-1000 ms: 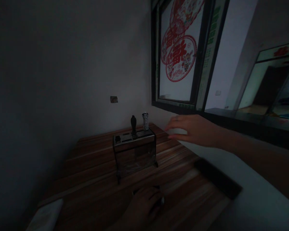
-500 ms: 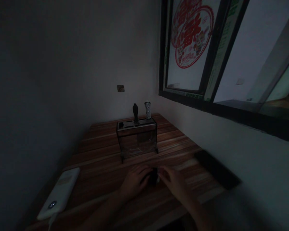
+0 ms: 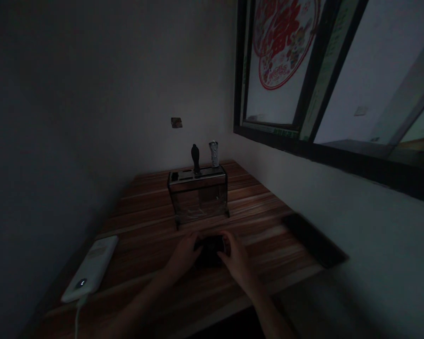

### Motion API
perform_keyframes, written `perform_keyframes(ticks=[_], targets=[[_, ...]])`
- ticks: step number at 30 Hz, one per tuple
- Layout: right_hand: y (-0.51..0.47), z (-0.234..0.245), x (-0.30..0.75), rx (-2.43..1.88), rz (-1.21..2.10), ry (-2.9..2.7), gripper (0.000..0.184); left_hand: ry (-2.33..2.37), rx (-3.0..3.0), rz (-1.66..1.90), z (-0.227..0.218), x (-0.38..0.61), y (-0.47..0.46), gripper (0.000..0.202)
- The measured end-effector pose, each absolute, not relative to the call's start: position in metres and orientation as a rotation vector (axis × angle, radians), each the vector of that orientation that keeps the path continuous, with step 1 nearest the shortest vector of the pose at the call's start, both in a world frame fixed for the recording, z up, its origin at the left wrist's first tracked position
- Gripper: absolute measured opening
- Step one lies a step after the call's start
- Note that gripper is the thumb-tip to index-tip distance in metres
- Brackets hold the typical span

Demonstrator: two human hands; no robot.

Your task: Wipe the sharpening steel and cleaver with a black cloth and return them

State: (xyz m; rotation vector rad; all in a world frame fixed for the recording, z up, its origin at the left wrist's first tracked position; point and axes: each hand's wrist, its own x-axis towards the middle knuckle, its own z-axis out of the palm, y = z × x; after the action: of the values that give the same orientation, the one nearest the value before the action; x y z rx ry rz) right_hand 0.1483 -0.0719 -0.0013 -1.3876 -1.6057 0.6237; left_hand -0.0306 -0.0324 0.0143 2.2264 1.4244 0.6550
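Observation:
The room is dim. My left hand [image 3: 182, 254] and my right hand [image 3: 236, 256] meet over a wooden table [image 3: 144, 235], both curled around a small dark object [image 3: 210, 247] that I cannot identify. Just beyond them stands a clear knife block [image 3: 198, 195] with a metal top. A black handle [image 3: 195, 157] and a pale handle [image 3: 214, 153] stick up from its slots.
A white power bank [image 3: 92, 268] with a lit dot and a cable lies at the table's left front. A flat dark object [image 3: 313, 239] lies along the right edge by the wall. A window [image 3: 304, 70] with red paper cut-outs is above right.
My right hand came down from near the window ledge to the table and joined the left hand on the dark object. The view has tilted down slightly.

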Motion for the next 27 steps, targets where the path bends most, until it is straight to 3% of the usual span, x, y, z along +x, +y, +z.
perform_keyframes(ticks=[11, 17, 21, 27], targets=[[-0.081, -0.001, 0.224, -1.273, 0.755, -1.224, 0.045, 1.052, 1.783, 0.895, 0.033, 0.048, -0.029, 0.012], [-0.076, 0.010, 0.271, -1.352, 0.565, -1.221, 0.046, 0.962, 1.742, 0.975, 0.020, 0.109, -0.006, 0.015], [-0.064, 0.006, 0.297, -1.537, 0.334, -1.376, 0.038, 1.038, 2.038, 1.025, 0.018, 0.129, -0.002, 0.038], [-0.071, -0.013, 0.301, -1.755, -0.078, -1.666, 0.032, 1.019, 2.567, 0.766, 0.010, 0.123, -0.031, 0.039]])
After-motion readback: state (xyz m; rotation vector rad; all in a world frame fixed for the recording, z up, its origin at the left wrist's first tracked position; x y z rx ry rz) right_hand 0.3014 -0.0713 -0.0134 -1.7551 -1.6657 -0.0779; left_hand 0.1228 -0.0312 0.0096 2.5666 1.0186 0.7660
